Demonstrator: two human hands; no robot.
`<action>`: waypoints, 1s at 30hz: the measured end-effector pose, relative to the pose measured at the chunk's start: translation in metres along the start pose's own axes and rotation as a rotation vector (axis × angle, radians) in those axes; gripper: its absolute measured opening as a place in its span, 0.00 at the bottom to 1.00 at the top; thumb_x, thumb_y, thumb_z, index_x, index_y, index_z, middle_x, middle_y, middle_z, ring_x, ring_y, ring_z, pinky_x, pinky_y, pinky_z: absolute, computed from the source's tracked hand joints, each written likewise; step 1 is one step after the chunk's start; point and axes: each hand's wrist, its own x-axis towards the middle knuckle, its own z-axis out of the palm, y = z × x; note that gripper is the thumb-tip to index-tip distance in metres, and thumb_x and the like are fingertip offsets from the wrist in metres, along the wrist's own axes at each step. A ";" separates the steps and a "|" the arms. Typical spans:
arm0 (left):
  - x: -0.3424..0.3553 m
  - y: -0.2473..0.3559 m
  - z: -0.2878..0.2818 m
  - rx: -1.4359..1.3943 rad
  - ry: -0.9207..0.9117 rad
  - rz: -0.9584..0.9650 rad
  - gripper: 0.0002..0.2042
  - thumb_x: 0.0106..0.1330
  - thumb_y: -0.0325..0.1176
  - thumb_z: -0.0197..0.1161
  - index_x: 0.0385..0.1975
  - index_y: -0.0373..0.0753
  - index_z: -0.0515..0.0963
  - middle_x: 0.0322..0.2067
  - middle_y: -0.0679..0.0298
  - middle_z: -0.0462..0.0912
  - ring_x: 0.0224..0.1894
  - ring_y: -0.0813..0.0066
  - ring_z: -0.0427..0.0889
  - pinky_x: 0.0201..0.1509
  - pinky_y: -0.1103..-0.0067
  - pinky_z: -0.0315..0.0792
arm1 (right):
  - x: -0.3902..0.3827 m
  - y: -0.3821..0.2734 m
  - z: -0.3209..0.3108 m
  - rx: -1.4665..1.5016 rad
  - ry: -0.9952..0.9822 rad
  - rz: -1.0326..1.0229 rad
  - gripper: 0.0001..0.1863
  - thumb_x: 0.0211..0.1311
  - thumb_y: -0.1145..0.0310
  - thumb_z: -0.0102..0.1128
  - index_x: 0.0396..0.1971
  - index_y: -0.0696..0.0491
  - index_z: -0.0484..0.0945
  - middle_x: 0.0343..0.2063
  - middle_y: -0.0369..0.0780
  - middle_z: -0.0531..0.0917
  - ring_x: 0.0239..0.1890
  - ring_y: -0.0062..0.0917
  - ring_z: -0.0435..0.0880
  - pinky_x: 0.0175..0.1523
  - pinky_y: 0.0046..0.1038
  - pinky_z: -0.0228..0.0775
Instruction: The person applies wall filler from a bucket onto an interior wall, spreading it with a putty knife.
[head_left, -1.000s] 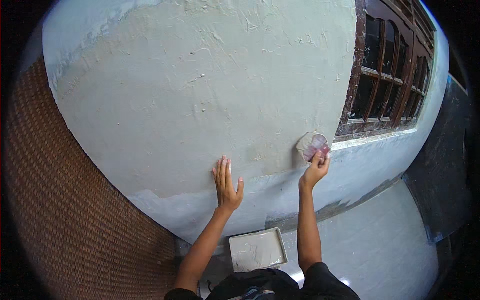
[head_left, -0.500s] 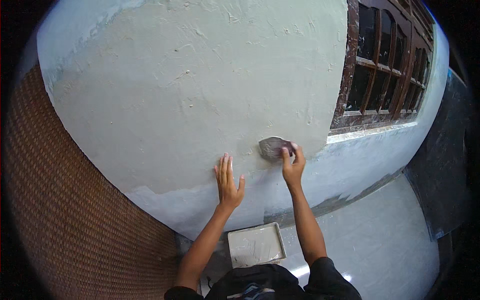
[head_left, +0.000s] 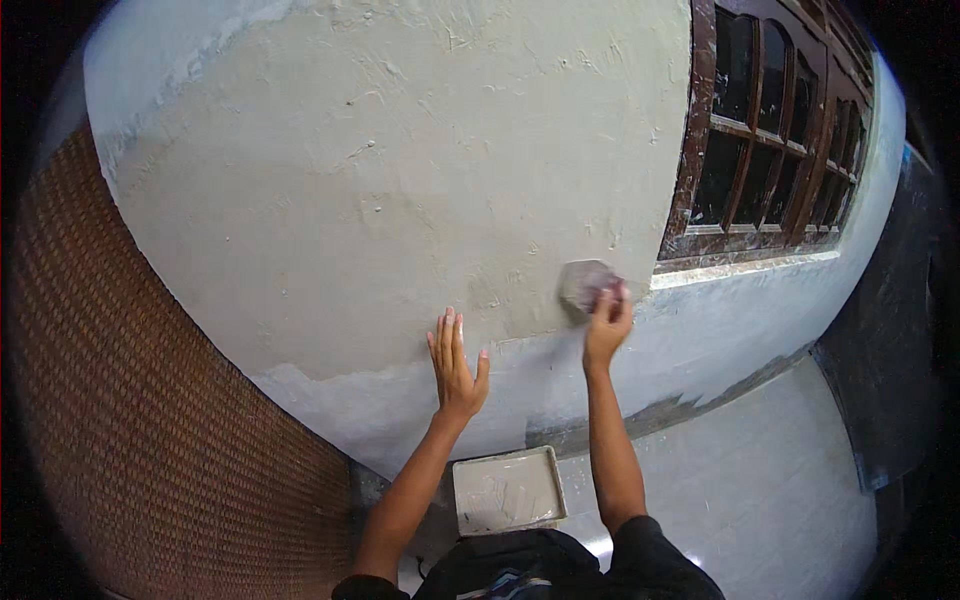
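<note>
My right hand (head_left: 608,326) is closed on the reddish handle side of a putty knife (head_left: 582,284), whose wide grey blade lies against the wall (head_left: 400,230) just left of the window's lower corner. Motion smears the blade somewhat. Flat on the wall, fingers stretched out, rests my left hand (head_left: 458,370), holding nothing. Beige filler coats the wall around both hands, with ridges and small lumps in it. Below the coat's lower edge the wall shows white. A shallow tray (head_left: 560,480) of beige filler stands between my forearms.
A brown wooden window (head_left: 765,130) with dark panes and a pale sill (head_left: 745,270) is set in the wall at the right. Woven brown matting (head_left: 160,400) runs along the left side. Grey shiny floor (head_left: 740,480) and a dark sheet (head_left: 890,340) lie to the right.
My right hand has moved the putty knife a little to the right and slightly upward along the wall, nearer the window corner. My left hand stays in place.
</note>
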 end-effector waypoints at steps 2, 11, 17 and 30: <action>0.000 -0.003 0.000 0.018 0.007 -0.022 0.34 0.64 0.33 0.55 0.69 0.33 0.51 0.70 0.49 0.51 0.73 0.52 0.46 0.73 0.52 0.36 | 0.001 -0.004 -0.002 0.086 0.129 0.044 0.14 0.69 0.71 0.55 0.52 0.58 0.73 0.39 0.36 0.81 0.37 0.17 0.79 0.42 0.20 0.73; -0.012 0.012 0.005 0.005 -0.007 -0.044 0.34 0.63 0.32 0.55 0.69 0.33 0.51 0.70 0.49 0.51 0.73 0.51 0.47 0.73 0.51 0.36 | 0.006 0.002 -0.004 0.010 0.058 -0.035 0.12 0.65 0.70 0.59 0.44 0.61 0.77 0.37 0.39 0.81 0.42 0.24 0.78 0.47 0.28 0.70; -0.022 0.009 0.005 0.021 -0.021 -0.093 0.34 0.64 0.32 0.55 0.69 0.32 0.51 0.70 0.49 0.51 0.73 0.51 0.47 0.73 0.51 0.37 | -0.014 -0.007 -0.006 -0.026 -0.187 -0.172 0.12 0.67 0.70 0.58 0.45 0.60 0.76 0.37 0.38 0.81 0.40 0.21 0.77 0.44 0.25 0.70; -0.031 0.020 0.009 0.008 -0.032 -0.128 0.34 0.64 0.32 0.56 0.69 0.32 0.51 0.70 0.49 0.51 0.73 0.51 0.47 0.73 0.53 0.38 | -0.010 -0.010 -0.007 -0.434 -0.464 -0.563 0.12 0.66 0.69 0.59 0.46 0.59 0.77 0.37 0.35 0.81 0.37 0.17 0.78 0.43 0.22 0.71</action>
